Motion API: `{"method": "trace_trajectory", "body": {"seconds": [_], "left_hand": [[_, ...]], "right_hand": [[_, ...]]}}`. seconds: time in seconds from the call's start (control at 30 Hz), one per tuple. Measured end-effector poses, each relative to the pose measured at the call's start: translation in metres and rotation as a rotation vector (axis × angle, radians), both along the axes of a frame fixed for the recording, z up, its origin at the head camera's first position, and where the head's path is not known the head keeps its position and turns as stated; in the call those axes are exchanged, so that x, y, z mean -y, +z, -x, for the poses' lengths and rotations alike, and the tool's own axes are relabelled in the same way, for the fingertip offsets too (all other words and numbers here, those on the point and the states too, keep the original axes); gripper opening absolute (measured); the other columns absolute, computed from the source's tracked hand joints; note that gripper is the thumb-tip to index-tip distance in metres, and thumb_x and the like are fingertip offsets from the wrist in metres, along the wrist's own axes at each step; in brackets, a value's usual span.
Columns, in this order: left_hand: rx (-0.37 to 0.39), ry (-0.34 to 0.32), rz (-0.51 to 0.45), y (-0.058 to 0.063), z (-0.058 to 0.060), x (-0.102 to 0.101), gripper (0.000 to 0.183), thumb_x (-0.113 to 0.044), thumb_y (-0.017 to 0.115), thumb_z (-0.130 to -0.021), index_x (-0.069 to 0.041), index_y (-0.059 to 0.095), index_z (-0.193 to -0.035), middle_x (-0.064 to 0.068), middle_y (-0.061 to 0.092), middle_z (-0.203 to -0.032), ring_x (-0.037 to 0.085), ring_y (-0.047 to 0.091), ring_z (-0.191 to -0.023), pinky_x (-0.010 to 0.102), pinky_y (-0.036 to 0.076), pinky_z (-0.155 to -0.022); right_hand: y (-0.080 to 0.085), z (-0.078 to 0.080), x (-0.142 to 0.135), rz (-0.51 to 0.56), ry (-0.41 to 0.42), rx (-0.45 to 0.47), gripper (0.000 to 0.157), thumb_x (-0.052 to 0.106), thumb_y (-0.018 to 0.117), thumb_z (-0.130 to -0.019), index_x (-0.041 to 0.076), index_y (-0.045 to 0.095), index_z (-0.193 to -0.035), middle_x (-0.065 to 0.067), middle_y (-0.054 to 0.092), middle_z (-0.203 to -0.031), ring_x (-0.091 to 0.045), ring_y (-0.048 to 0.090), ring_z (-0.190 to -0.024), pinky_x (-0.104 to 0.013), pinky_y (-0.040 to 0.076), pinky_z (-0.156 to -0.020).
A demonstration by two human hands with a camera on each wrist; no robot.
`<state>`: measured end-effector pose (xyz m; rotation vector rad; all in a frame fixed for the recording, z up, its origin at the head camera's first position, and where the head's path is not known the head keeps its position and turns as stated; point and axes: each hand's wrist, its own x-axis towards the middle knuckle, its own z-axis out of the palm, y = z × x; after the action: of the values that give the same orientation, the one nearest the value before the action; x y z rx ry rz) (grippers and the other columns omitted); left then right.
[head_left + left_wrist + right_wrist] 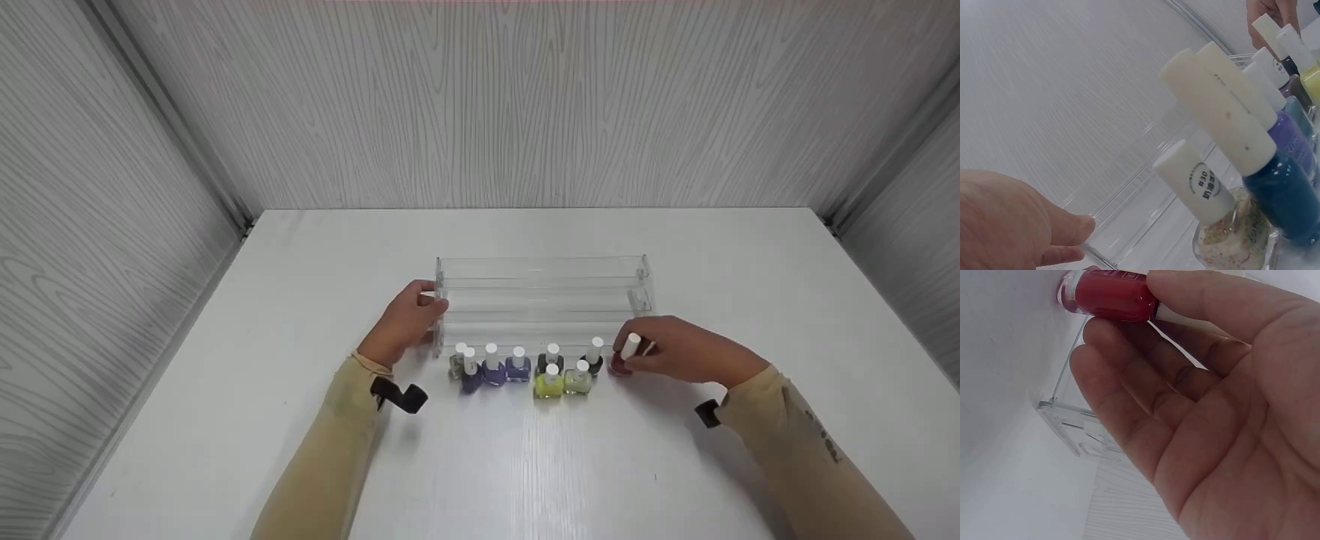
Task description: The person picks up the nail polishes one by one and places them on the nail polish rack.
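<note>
At the left end of a clear acrylic rack (540, 306), my left hand (405, 319) grips the side panel, thumb in front and fingers partly hidden behind it. My right hand (679, 346) pinches a red nail polish bottle (1114, 295) with a white cap between thumb and fingers, by the rack's right front corner. Between the hands, several white-capped nail polish bottles stand along the rack's front: a glitter one (1230, 236), a dark blue one (1286, 194), purple ones (493, 371), dark ones, a yellow one (548, 386) and a pale one (577, 381).
The white table (480, 472) stretches in front of the bottles and to both sides. A wood-grain panel (480, 105) rises behind it, with side walls left (90, 262) and right (922, 210). Black straps (401, 395) are worn at the wrists.
</note>
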<state>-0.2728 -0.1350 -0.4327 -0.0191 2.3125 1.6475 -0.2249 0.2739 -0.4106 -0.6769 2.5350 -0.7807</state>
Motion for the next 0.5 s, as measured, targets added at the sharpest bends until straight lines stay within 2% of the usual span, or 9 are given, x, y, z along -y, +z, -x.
{"method": "trace_trajectory", "body": {"seconds": [0.1, 0.33, 0.5], "left_hand": [[-0.019, -0.012, 0.028, 0.0001, 0.0001, -0.0025, 0.053, -0.023, 0.052, -0.109, -0.006, 0.035, -0.156, 0.019, 0.049, -0.143, 0.035, 0.055, -0.127, 0.048, 0.053, -0.103], [-0.046, 0.005, 0.09, 0.002, -0.0045, -0.0033, 0.05, -0.019, 0.052, -0.108, -0.002, 0.039, -0.154, 0.021, 0.051, -0.141, 0.034, 0.055, -0.127, 0.048, 0.054, -0.102], [-0.054, 0.01, 0.069, -0.0002, -0.0052, -0.0024, 0.05, -0.018, 0.054, -0.108, -0.001, 0.04, -0.153, 0.022, 0.051, -0.141, 0.035, 0.056, -0.125, 0.047, 0.055, -0.101]], "right_hand": [[0.0, -0.0012, -0.0018, 0.008, -0.006, 0.001, 0.013, 0.018, 0.072, -0.099, 0.02, 0.068, -0.11, 0.006, 0.073, -0.099, -0.018, 0.069, -0.093, -0.033, 0.055, -0.077], [-0.0054, -0.0021, 0.0006, 0.006, 0.008, 0.001, 0.011, 0.018, 0.07, -0.1, 0.018, 0.067, -0.111, 0.006, 0.072, -0.097, -0.017, 0.068, -0.092, -0.032, 0.055, -0.076], [-0.0055, -0.002, 0.0006, -0.006, 0.011, 0.001, 0.011, 0.015, 0.069, -0.101, 0.018, 0.066, -0.111, 0.006, 0.072, -0.097, -0.017, 0.068, -0.091, -0.031, 0.055, -0.077]]}}
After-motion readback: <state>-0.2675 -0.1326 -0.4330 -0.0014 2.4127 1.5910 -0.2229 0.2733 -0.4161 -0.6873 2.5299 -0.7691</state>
